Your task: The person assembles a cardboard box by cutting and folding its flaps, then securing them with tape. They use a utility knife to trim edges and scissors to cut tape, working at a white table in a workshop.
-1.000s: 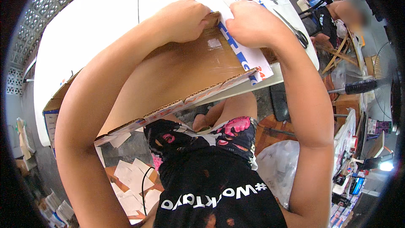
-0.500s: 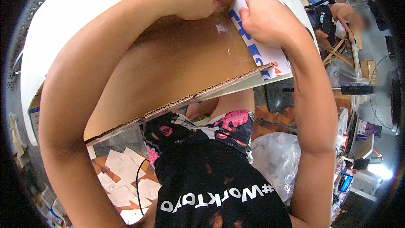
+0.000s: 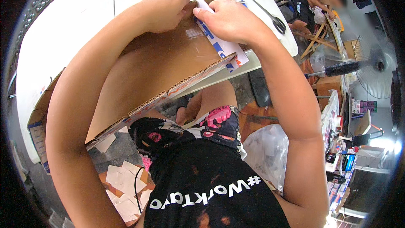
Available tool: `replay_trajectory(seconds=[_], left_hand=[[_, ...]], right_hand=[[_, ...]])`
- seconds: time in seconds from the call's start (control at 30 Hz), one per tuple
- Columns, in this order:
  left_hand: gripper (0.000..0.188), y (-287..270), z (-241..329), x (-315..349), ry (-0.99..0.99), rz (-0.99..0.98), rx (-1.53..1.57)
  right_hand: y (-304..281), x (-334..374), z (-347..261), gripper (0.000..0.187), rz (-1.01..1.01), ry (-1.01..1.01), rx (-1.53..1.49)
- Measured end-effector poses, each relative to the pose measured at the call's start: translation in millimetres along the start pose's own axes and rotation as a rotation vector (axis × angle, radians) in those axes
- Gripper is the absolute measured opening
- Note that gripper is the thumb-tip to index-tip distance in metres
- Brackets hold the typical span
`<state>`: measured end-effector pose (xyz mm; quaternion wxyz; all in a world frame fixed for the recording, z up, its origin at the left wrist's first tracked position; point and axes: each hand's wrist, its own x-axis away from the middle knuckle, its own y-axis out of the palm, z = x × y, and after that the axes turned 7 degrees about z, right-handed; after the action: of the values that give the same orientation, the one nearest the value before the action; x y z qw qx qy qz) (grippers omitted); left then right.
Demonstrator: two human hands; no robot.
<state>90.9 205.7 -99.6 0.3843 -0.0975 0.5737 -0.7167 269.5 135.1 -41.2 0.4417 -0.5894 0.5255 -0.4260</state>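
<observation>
A large open cardboard box (image 3: 143,76) with a plain brown inside rests on the white table in front of me. At its far right corner my left hand (image 3: 168,13) is closed, its curled fingers gripping the box's edge. Close beside it, my right hand (image 3: 230,21) is closed over the right side, thumb bent on the upper edge. Under the right hand lies a white sheet or flap (image 3: 219,45) with blue and red print, against the box's right wall. Whether it is loose paper or part of the box I cannot tell.
Scissors (image 3: 276,23) with black handles lie on the white table (image 3: 63,25), right of my right hand. A clear plastic bag (image 3: 268,152) and scattered paper pieces (image 3: 122,177) are below. A fan (image 3: 371,65) and another person (image 3: 314,4) are at right.
In the picture, the box and both hands have shifted left along with the surroundings. My hands are closer together at the corner, and the scissors have come into view.
</observation>
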Motion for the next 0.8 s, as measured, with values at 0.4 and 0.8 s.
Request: replay_trajectory(seconds=[0.4,0.8], left_hand=[[0.018,2,10,-2,0.045,-0.042,-0.103],[0.020,7,12,-6,0.055,-0.060,-0.128]], right_hand=[[16,2,11,0.025,0.147,-0.113,0.101],[-153,55,6,0.035,0.385,-0.260,0.312]])
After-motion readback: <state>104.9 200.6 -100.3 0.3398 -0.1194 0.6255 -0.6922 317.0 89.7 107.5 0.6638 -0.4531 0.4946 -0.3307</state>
